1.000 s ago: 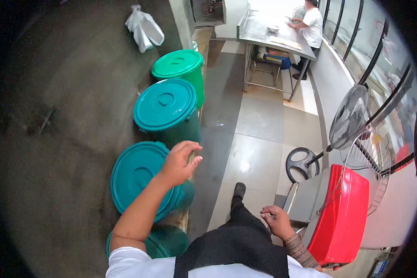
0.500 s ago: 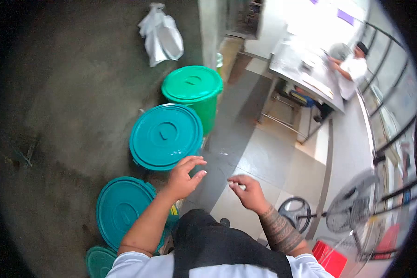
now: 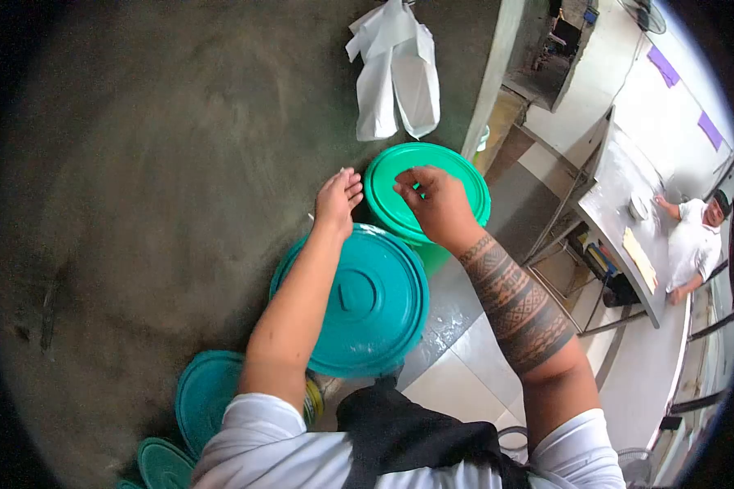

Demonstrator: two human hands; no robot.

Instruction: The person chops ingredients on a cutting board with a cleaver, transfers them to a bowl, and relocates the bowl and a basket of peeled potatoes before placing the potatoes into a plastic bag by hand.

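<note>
My left hand is raised by the dark wall, above the edge of a teal lidded bin. Its fingers are stretched out and slightly bent, with nothing visible in them. Over the lid of a bright green bin, my right hand has its fingers curled in a pinch. A small pale spot shows between the fingertips, too small to name. Neither hand can be seen touching a lid. On the wall just beyond hangs a white bag-like sheet.
More teal lids stand at lower left along the wall. To the right, a co-worker in white is beside a metal table with a bowl on it. Tiled floor lies between.
The view has turned and come closer to the wall and bins. Both hands have moved forward and up; the right is now over the green lid. The co-worker's arms have spread apart.
</note>
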